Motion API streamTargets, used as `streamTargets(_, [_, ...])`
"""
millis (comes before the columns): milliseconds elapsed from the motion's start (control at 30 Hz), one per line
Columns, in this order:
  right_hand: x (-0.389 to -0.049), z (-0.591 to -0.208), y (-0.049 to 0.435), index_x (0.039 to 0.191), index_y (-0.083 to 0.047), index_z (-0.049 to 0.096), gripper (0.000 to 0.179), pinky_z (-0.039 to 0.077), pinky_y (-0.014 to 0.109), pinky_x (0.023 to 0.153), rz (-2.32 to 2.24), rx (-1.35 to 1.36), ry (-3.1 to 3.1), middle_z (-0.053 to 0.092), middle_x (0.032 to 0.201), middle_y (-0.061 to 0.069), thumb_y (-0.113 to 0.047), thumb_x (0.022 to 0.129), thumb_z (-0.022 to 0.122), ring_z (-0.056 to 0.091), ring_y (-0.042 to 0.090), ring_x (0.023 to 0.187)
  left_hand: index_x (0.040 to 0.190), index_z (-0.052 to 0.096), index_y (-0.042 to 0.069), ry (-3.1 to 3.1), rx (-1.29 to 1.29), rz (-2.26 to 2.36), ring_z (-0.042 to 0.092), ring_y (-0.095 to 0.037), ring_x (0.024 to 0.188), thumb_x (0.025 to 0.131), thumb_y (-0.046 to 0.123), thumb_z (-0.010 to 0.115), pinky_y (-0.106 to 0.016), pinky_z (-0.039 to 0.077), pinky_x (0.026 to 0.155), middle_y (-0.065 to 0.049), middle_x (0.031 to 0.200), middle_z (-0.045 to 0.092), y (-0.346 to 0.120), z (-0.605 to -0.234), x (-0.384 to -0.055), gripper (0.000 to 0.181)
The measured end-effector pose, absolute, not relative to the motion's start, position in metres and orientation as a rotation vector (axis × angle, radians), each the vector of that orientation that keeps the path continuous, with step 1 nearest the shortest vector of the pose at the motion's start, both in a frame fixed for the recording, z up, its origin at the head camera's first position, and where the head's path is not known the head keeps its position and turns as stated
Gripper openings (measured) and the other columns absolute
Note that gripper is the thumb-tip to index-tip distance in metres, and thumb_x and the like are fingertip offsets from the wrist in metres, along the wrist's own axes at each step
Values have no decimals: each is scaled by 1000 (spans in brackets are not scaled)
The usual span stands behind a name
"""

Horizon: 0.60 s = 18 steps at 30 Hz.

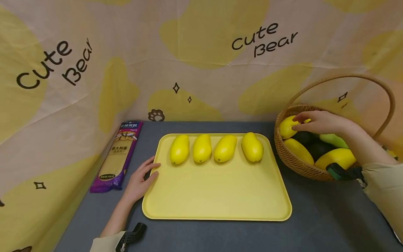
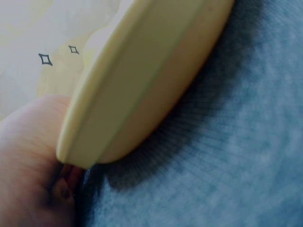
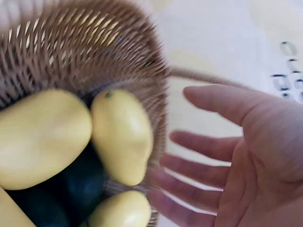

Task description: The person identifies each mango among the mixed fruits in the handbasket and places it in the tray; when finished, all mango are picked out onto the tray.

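My left hand point(image 1: 140, 182) holds the left rim of a yellow tray point(image 1: 217, 196), with the thumb and a finger over the top edge. In the left wrist view, part of the hand tucks under the tray's rim point(image 2: 102, 101). Several yellow mangoes point(image 1: 225, 148) lie in a row along the tray's far side. At the right, my right hand point(image 1: 325, 122) reaches over a wicker basket point(image 1: 284, 157), fingers spread and loosely bent, near a mango point(image 1: 287, 127). Nothing is in its palm in the right wrist view.
Inside the basket are more mangoes point(image 1: 299, 152), dark green rounded items point(image 1: 319, 150) and a light green one point(image 1: 335, 140). The basket's tall handle point(image 1: 355, 75) arches above it. A purple pasta packet point(image 1: 116, 154) lies left of the tray. Printed cloth point(image 1: 201, 80) hangs behind.
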State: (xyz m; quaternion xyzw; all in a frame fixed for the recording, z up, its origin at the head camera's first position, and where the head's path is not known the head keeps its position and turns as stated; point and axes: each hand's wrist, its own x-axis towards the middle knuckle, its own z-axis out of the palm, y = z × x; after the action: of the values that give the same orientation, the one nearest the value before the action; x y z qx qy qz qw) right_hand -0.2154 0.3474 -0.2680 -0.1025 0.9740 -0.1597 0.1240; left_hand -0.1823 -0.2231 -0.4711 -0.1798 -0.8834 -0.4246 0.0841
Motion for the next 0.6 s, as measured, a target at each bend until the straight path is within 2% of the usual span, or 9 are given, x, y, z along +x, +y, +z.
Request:
streamTargets(167, [-237, -281, 350, 134, 19, 40, 76, 39, 64, 92, -284, -289, 2826, 44, 131, 42, -40, 93, 63, 45, 56, 115, 124, 65, 5, -2613, -551, -1272, 40, -38, 135, 97, 12, 61, -15, 25, 106, -15, 148, 44, -223, -474, -183, 29])
streamTargets(233, [-242, -284, 349, 135, 21, 35, 84, 36, 66, 95, -261, -262, 2819, 37, 134, 45, -43, 91, 65, 40, 59, 118, 124, 66, 5, -2601, -556, -1274, 40, -39, 134, 97, 11, 61, -9, 22, 103, -15, 147, 44, -223, -474, -183, 28])
streamTargets(433, [-253, -291, 344, 140, 17, 31, 93, 29, 70, 98, -309, -207, 2768, 26, 140, 47, -50, 86, 69, 26, 64, 125, 123, 66, 5, -2584, -566, -1271, 41, -39, 133, 96, 9, 62, -7, 21, 101, -15, 147, 45, -224, -475, -183, 28])
streamTargets(600, [-259, -297, 343, 141, 16, 29, 95, 25, 72, 99, -313, -218, 2754, 24, 140, 47, -48, 85, 70, 18, 65, 127, 122, 66, 5, -2578, -570, -1274, 42, -40, 133, 95, 9, 62, -6, 21, 101, -16, 147, 45, -224, -474, -184, 28])
